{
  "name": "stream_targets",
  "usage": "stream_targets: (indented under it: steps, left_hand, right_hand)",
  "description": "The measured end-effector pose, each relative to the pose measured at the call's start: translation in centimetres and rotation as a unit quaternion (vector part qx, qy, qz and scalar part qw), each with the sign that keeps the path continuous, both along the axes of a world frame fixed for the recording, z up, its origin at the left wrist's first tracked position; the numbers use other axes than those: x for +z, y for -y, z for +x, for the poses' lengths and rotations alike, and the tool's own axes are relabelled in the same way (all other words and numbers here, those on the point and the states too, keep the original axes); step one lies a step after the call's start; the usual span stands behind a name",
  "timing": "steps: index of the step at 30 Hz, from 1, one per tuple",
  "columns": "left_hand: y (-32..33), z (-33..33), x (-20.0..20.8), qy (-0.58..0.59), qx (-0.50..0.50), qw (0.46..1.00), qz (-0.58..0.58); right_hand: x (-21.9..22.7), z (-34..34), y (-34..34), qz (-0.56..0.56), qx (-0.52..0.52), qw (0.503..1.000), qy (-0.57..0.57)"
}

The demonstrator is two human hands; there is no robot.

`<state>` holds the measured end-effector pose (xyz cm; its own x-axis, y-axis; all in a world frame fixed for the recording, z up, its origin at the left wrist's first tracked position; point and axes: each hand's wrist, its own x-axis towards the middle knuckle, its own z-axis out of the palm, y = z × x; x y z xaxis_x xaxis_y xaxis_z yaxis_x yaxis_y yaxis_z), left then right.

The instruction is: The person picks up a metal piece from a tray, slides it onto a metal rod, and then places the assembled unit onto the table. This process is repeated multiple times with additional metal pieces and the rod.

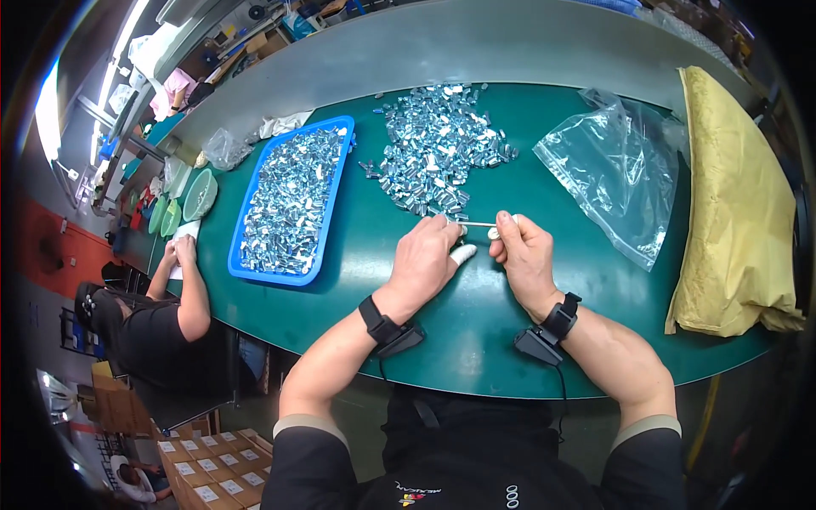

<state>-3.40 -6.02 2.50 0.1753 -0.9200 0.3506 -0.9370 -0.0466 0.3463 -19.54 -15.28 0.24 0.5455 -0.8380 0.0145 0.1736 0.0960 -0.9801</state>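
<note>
My right hand (525, 259) pinches a thin pale rod (478, 224) between thumb and fingers. The rod runs level across to my left hand (423, 259), whose fingers are closed at its other end. Whatever small thing the left fingers hold there is too small and covered to make out. A white cover wraps a left fingertip (463, 253), and a white bit shows at the right fingers. Just beyond my hands lies a loose pile of small shiny metal pieces (433, 149) on the green table (365, 255). Both wrists wear black straps with small boxes.
A blue tray (235, 255) full of similar metal pieces stands left. Toward the right lie a clear plastic bag (616, 170) and a large yellow sack (735, 212). A grey panel (510, 42) bounds the far side. Another person (149, 327) works at far left near green baskets (201, 195).
</note>
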Motion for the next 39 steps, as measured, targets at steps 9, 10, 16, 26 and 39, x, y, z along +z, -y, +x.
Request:
stream_targets:
  steps: [9,10,16,26,39]
  left_hand:
    - [-3.3,1.3,0.0,-0.13,-0.036,0.99,0.033]
    - [-3.6,1.4,-0.2,-0.131,-0.036,0.99,0.035]
    - [-4.4,1.8,-0.9,-0.287,-0.004,0.958,0.01]
    - [-4.6,2.6,-1.2,-0.271,-0.015,0.962,0.012]
    - [-4.2,3.1,-0.5,-0.128,-0.084,0.988,-0.035]
  right_hand:
    - [-0.7,0.1,0.4,-0.041,0.033,0.998,-0.033]
    - [-0.7,0.2,0.2,-0.056,0.048,0.996,-0.043]
    - [-0.2,0.0,-0.3,-0.093,0.096,0.986,-0.096]
    - [-0.2,0.0,-0.3,-0.19,0.089,0.962,-0.174]
    - [-0.1,0.2,-0.3,-0.232,0.147,0.949,-0.153]
